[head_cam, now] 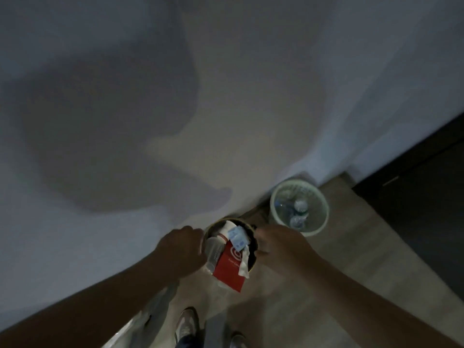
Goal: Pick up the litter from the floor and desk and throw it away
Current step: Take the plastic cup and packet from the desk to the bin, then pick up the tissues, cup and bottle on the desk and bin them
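Two bare forearms enter from the bottom corners, with a pale shoe point(187, 322) on the floor point(339, 272) between them.

Left hand point(183, 247) grips the left side of a round dark bin point(218, 221); its fingers are hidden round the wall. Right hand point(281, 244) is curled on the opposite rim, thumb toward the middle. I cannot tell whether the bin stands on the floor or is lifted.

Litter fills the bin:
- a red carton point(229, 267) with a white swirl logo, sticking out over the near rim
- a crumpled white tissue point(244, 263) draped on it
- a blue-and-white packet point(237, 237)
- a clear plastic bottle point(213, 252) on the left

Just right of it, against the wall point(226, 96), a pale green mesh basket point(312, 232) holds clear bottles point(300, 205). A dark cabinet point(426, 209) stands at far right. The picture is dim and blurred.
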Demonstrator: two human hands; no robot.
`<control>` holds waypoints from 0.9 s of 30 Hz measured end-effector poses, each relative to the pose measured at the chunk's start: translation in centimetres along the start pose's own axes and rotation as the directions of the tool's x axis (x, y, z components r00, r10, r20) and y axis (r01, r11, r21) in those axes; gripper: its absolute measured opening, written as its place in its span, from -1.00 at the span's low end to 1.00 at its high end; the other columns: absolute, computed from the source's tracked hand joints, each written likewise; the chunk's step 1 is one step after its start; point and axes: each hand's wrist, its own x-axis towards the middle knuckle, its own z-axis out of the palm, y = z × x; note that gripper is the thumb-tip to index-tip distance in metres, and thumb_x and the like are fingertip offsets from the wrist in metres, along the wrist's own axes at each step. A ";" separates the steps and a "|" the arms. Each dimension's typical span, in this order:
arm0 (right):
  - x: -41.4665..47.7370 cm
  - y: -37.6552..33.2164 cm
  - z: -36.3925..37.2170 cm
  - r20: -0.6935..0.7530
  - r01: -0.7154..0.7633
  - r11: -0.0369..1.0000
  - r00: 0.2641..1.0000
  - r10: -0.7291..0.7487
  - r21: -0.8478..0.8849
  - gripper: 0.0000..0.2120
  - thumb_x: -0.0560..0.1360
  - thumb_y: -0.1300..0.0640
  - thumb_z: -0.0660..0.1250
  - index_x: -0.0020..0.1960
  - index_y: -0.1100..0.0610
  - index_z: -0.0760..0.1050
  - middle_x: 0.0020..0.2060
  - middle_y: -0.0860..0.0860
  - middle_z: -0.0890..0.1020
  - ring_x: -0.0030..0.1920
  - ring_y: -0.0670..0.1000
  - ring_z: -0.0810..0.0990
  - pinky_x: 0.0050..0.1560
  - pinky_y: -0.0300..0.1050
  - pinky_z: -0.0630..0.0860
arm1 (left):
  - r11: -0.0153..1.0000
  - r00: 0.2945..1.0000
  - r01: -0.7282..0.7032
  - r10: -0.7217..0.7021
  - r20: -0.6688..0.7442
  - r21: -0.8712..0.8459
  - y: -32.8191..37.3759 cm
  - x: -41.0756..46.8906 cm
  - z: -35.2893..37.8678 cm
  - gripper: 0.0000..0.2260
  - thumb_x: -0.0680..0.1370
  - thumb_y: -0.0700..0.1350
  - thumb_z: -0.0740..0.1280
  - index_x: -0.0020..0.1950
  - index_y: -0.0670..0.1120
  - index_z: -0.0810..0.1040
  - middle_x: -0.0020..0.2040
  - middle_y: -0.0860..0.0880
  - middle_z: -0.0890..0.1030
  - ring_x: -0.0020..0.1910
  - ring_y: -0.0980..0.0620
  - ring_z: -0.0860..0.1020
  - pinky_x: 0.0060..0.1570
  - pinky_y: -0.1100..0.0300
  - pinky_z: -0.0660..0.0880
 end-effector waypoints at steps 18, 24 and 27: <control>-15.7 -30.3 -33.1 -0.204 0.721 0.606 0.573 -0.794 -0.335 -0.64 0.45 -0.09 0.33 0.24 -0.10 0.47 0.12 -0.18 0.54 0.13 -0.14 0.49 0.10 -0.24 0.40 | 0.899 0.566 0.379 -0.412 -0.714 -0.218 -4.9 -45.5 -18.6 -0.54 0.53 0.19 0.26 0.40 0.10 0.36 0.30 0.11 0.46 0.22 0.12 0.48 0.24 0.24 0.40; -24.6 -46.0 -31.8 -0.207 0.882 0.320 0.261 -0.943 -0.347 -0.61 0.46 -0.15 0.31 0.27 -0.15 0.44 0.11 -0.25 0.52 0.11 -0.22 0.48 0.12 -0.27 0.40 | 0.747 0.278 0.563 -0.574 -0.771 -0.353 -5.9 -65.0 -13.2 -0.55 0.52 0.16 0.31 0.37 0.07 0.41 0.28 0.09 0.48 0.23 0.09 0.50 0.23 0.21 0.41; -30.5 -52.7 -28.4 -0.173 0.929 0.156 0.102 -0.980 -0.337 -0.61 0.47 -0.17 0.29 0.28 -0.16 0.43 0.12 -0.26 0.51 0.12 -0.24 0.47 0.13 -0.28 0.41 | 0.648 0.149 0.619 -0.652 -0.744 -0.444 -4.7 -74.1 -7.9 -0.58 0.50 0.13 0.35 0.34 0.08 0.45 0.23 0.09 0.52 0.19 0.10 0.51 0.13 0.29 0.42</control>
